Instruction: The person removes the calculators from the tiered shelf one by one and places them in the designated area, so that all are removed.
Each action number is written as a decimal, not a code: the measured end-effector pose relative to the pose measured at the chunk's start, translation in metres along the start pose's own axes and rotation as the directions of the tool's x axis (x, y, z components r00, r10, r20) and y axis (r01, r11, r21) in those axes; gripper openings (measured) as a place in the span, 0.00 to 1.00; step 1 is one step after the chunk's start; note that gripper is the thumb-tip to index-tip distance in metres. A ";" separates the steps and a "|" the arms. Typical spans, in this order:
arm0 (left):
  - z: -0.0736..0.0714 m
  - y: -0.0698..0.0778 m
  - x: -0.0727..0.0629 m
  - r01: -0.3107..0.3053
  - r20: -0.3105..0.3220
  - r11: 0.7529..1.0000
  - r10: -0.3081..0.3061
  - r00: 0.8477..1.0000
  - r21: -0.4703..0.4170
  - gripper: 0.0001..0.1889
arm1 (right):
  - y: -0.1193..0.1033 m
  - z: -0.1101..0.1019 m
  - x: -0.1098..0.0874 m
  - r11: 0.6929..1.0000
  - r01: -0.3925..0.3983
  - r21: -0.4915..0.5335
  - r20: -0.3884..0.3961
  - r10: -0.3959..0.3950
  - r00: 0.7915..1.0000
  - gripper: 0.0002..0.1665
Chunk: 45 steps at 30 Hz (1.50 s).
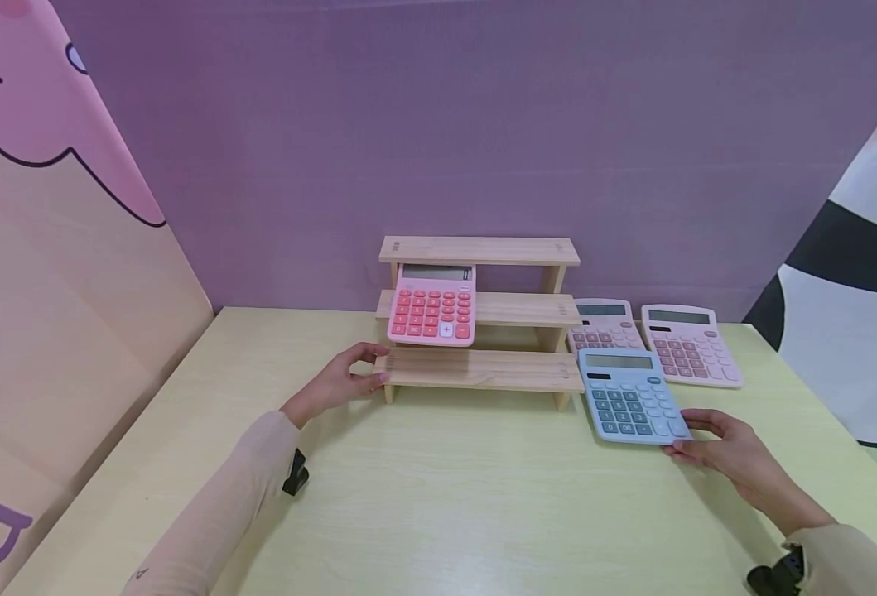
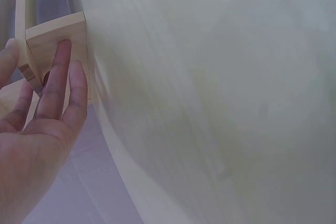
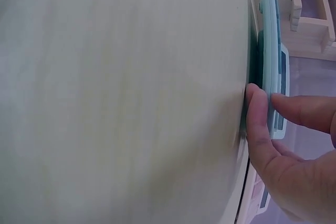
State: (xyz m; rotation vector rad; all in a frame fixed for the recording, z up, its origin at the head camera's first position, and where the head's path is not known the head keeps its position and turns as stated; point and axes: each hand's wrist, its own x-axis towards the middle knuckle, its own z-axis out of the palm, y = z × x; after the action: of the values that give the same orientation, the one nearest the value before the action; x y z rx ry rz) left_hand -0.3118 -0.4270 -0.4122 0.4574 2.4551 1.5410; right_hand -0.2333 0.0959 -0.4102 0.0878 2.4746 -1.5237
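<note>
My right hand (image 1: 729,459) pinches a light blue calculator (image 1: 624,401) at its lower right corner. In the right wrist view that calculator (image 3: 270,51) shows edge-on, thumb and fingers on opposite faces. A three-step wooden shelf rack (image 1: 483,368) stands at the middle back. My left hand (image 1: 344,381) holds the left end of its lowest step; in the left wrist view, fingers (image 2: 55,85) lie against the side piece below the step. A pink calculator (image 1: 433,306) leans on the rack's middle level, display up.
Two pale pink calculators, one (image 1: 604,323) partly behind the blue one and another (image 1: 691,343) farther right, lie to the right of the rack. A purple backdrop (image 1: 483,124) rises behind the pale wooden table (image 1: 445,497). Printed panels flank both sides.
</note>
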 end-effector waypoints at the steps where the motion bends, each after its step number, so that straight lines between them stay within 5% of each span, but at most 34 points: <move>1: 0.000 0.000 0.000 0.001 0.000 1.000 -0.001 1.000 -0.001 0.26 | 0.000 0.000 0.000 1.000 -0.009 -0.005 -0.003 0.009 1.000 0.40; 10: 0.000 0.001 0.000 0.005 0.000 1.000 -0.005 1.000 -0.009 0.26 | 0.002 0.000 0.002 1.000 -0.023 -0.015 -0.009 0.023 1.000 0.42; 17: 0.000 -0.001 -0.001 -0.052 0.010 0.999 0.052 0.999 -0.004 0.26 | 0.001 -0.001 0.003 0.997 -0.071 -0.031 -0.027 0.070 0.997 0.43; 24: 0.001 0.000 0.000 -0.004 0.001 1.000 0.004 1.000 -0.020 0.25 | 0.000 -0.001 0.001 0.998 -0.062 -0.028 -0.019 0.062 0.998 0.42; 45: 0.000 -0.001 -0.001 -0.019 0.000 1.000 0.019 1.000 -0.012 0.25 | 0.002 -0.010 0.000 0.997 -0.028 -0.066 -0.006 0.028 1.000 0.41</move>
State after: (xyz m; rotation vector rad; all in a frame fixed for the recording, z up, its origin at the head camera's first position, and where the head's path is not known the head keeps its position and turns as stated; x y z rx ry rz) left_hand -0.3112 -0.4272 -0.4128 0.4795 2.4473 1.5619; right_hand -0.2342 0.1061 -0.4074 0.1141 2.5140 -1.4307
